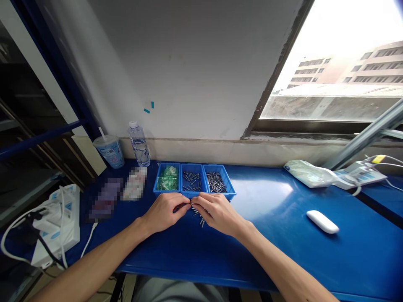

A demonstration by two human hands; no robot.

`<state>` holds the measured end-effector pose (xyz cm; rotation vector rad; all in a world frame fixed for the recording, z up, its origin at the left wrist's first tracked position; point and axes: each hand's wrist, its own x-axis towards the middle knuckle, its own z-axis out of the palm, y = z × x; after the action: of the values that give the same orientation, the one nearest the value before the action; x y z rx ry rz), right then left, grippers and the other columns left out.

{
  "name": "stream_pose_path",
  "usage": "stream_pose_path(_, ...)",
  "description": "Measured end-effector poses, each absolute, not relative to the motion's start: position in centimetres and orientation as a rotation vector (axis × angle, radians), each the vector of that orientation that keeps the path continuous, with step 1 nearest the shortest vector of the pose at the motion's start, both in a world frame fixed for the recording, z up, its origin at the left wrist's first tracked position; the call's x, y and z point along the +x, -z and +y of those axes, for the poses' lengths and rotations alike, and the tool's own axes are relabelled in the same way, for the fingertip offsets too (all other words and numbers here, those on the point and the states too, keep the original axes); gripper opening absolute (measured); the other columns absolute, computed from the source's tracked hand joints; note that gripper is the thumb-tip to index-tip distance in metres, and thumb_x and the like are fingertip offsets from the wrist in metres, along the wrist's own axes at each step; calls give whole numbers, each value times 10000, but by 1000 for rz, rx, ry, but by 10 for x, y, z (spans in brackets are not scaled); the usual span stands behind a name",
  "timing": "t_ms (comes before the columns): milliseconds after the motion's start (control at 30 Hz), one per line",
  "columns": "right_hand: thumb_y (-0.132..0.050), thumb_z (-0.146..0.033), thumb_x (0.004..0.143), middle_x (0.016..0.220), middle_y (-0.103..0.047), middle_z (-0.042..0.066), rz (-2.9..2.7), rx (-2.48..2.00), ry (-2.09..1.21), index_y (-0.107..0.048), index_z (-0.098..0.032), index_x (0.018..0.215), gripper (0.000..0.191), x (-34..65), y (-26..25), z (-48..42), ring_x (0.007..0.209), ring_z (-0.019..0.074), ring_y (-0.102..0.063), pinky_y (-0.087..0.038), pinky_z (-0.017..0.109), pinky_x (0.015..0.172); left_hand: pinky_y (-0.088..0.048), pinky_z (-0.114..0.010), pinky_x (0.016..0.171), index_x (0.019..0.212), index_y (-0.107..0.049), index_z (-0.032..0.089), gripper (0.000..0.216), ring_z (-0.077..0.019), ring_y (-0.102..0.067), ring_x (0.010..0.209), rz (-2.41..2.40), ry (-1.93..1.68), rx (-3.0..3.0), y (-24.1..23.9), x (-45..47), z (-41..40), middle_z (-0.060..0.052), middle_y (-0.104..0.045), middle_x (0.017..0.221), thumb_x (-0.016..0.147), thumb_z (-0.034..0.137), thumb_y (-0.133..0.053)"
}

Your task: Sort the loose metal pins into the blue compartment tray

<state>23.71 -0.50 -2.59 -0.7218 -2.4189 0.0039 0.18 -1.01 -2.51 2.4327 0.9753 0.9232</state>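
Note:
My left hand (166,213) and my right hand (220,213) meet fingertip to fingertip just in front of the blue bins. Both are closed in a pinch around a small metal piece (191,204), which looks like part of a screw and is mostly hidden by the fingers. Several loose screws (202,221) lie on the table beside and partly under my right hand. Behind the hands, the left bin (155,191) holds green translucent pieces or packets (168,183). Scattered screws (191,181) lie in the middle bin, and a denser pile of screws (215,182) fills the right bin.
On the blue table (267,235) a white case (323,222) lies to the right, with a plastic packet (310,173) behind it. A water bottle (139,144) and a lidded cup (110,152) stand at the back left. A power strip (63,222) with cables lies far left.

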Motion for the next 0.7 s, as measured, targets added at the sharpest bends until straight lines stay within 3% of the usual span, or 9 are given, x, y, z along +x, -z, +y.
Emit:
stream_pose_path(300, -332, -254, 1162, 835, -639, 32, -2421, -734, 33, -615, -166, 1009, 334, 235, 24, -5, 622, 131, -547, -355, 281, 579, -434, -267, 651, 958, -728, 186, 178, -133, -594, 661, 953, -998, 2463, 24, 2, -11, -2, -685, 771, 1049, 253, -590)
stream_pose_path(700, -420, -197, 1128, 961, -621, 58, -2266, -740, 143, -607, -181, 972, 243, 237, 26, -2, 716, 138, -568, -397, 273, 618, -434, -257, 651, 944, -706, 191, 181, -120, -579, 641, 1005, -1080, 2455, 20, 2, -8, 12, -683, 762, 1058, 267, -587)
